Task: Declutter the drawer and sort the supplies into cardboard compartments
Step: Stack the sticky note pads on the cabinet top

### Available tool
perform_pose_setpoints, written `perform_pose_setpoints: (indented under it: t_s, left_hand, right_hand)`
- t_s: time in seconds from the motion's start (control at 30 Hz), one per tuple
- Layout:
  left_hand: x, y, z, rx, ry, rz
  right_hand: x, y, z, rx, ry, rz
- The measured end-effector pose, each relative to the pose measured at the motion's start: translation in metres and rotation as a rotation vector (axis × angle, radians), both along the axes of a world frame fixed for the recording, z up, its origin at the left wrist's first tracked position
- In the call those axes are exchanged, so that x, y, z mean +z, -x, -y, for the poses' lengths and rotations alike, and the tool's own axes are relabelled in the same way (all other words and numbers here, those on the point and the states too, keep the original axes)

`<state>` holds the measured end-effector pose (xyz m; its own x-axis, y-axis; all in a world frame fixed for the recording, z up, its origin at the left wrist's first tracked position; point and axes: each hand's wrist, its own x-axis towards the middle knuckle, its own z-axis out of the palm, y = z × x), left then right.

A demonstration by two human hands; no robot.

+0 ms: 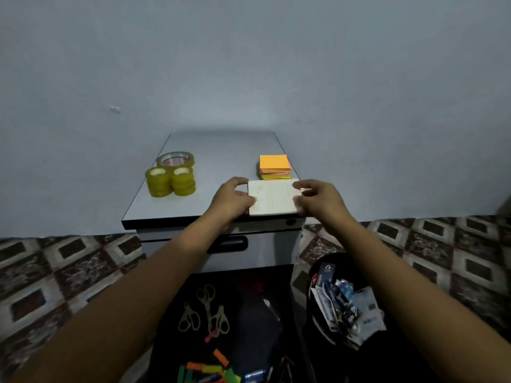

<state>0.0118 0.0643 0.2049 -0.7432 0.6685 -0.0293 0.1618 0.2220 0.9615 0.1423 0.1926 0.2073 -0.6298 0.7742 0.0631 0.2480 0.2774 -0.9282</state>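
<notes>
While pinching the white notepad (272, 197) by both short edges, apparently settling it onto the near right corner of the table (221, 161), just in front of the stack of neon sticky notes (275, 166). Gripping with the left hand (232, 199) curled onto the left edge and the right hand (318, 200) curled onto the right edge, fingers over the top. Not being able to tell whether already lying flat or hovering just above the surface.

Doing this well probably meaning holding the pad level, lowering it evenly on both sides, and lining the far edge up parallel with the sticky notes without nudging them. Watching the near edge especially, sitting right at the table's front lip and possibly overhanging. Sliding it slightly away from that lip before letting go, avoiding a tip into the open drawer (249, 283) below. Releasing both hands together, opening the fingers outward rather than dragging across loose sheets.

Leaving it well apart from the large tape roll (175, 159) and the two stacks of small yellow tape rolls (170, 182) on the left. Reaching down next, most likely, for the scissors (206, 310) and the coloured highlighters (210, 369) lying in the drawer. Seeing no cardboard compartments anywhere, so treating the table as a staging spot only.
</notes>
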Motion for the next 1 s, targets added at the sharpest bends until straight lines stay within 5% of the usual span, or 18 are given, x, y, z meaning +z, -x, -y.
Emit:
perform_pose_setpoints:
  t_s: [0.47,0.8,1.0]
  left_hand:
    - [-0.011,0.026,-0.067,0.055,0.314,-0.415]
    - [-0.017,0.033,-0.078,0.166,0.152,0.115]
    - [-0.015,0.032,-0.081,0.156,0.141,0.219]
  right_hand:
    - [-0.005,0.041,-0.048,-0.033,-0.286,0.312]
    - [-0.004,0.039,-0.054,-0.063,-0.238,0.368]
    - [-0.002,0.039,-0.052,-0.052,-0.187,0.368]
